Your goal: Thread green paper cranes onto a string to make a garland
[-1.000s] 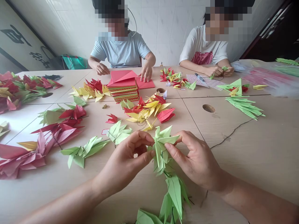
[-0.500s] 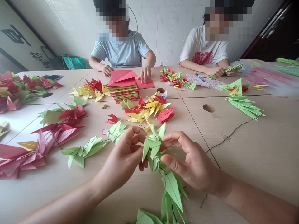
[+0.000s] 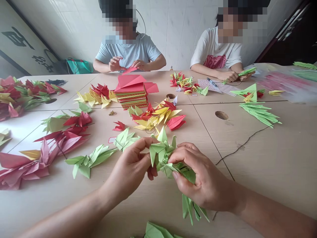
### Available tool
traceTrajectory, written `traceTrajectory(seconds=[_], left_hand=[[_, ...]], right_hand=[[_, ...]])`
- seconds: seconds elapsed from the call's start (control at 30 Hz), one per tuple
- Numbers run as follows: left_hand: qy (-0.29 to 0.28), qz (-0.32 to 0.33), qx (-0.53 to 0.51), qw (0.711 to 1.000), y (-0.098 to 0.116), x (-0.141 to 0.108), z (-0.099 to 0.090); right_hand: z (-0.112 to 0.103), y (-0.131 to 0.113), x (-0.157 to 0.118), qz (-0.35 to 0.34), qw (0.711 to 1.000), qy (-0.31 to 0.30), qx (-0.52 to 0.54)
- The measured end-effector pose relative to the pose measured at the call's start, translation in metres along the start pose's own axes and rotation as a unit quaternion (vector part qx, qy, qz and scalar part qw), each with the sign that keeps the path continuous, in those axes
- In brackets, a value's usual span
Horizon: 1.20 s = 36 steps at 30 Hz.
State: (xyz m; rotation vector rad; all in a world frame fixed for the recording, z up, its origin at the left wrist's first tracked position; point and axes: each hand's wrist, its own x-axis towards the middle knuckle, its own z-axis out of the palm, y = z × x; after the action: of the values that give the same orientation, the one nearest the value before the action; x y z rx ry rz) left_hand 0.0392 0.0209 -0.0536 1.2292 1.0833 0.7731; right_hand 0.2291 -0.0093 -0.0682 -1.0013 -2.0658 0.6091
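Between my hands hangs a string of green paper cranes [image 3: 160, 150], threaded on a dark cord. My left hand [image 3: 135, 162] is closed on the upper cranes from the left, its fingertips partly hidden behind the paper. My right hand [image 3: 203, 175] pinches a lower crane of the same string between thumb and fingers. More folded green paper [image 3: 192, 206] dangles below my right hand. Beyond my left hand lie green cranes [image 3: 91, 160] on the table, and another green piece [image 3: 158, 230] shows at the bottom edge.
Red, pink and yellow cranes [image 3: 158, 115] lie in heaps across the table [image 3: 262, 158]. A stack of coloured paper [image 3: 131, 97] stands at the middle. Green folded strips [image 3: 259, 114] and a dark cord [image 3: 244, 144] lie right. Two people sit opposite, one folding red paper [image 3: 130, 70].
My right hand has closed on a lower crane, and the hanging cranes have swung up and right. The person opposite on the left has lifted red paper off the table.
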Motion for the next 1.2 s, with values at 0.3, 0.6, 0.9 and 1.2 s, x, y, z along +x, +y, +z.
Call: traceTrajectory(seconds=[0.3,0.6,0.9,1.2], left_hand=[[-0.025,-0.014,0.012,1.000,-0.0014,-0.0008,-0.0004],[-0.108,0.084,0.067,0.988,-0.0069,-0.0034,0.0015],[-0.151,0.067,0.017,0.986,-0.0048,-0.0033,-0.0019],[-0.142,0.063,0.034,0.987,-0.0062,-0.0037,-0.0004]], right_hand=[[0.0009,0.0023,0.0029,-0.005,0.999,0.023,-0.031],[0.0005,0.0020,0.0035,0.050,0.994,0.076,-0.061],[-0.0010,-0.0009,0.0049,0.098,0.994,0.056,0.003],[-0.0009,0.0000,0.0026,0.115,0.991,0.042,0.049]])
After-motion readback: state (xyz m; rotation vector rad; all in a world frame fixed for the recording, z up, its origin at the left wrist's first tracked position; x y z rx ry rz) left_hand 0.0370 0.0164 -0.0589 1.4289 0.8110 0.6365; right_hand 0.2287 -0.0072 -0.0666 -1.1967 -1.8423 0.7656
